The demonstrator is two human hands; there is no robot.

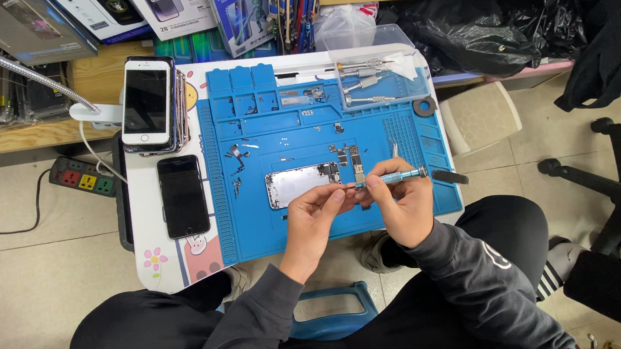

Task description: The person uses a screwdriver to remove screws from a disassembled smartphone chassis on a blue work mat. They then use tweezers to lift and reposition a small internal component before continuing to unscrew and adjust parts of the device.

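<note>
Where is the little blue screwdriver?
In the head view, the screwdriver is held in the right hand, its tip pinched by the left hand, just above the blue mat's front edge.

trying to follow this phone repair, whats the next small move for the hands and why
Probably lower the slim blue-handled screwdriver onto the opened silver phone housing. The right hand holds it level above the blue repair mat, the left hand pinches at its tip, and the housing lies just beside them.
</note>
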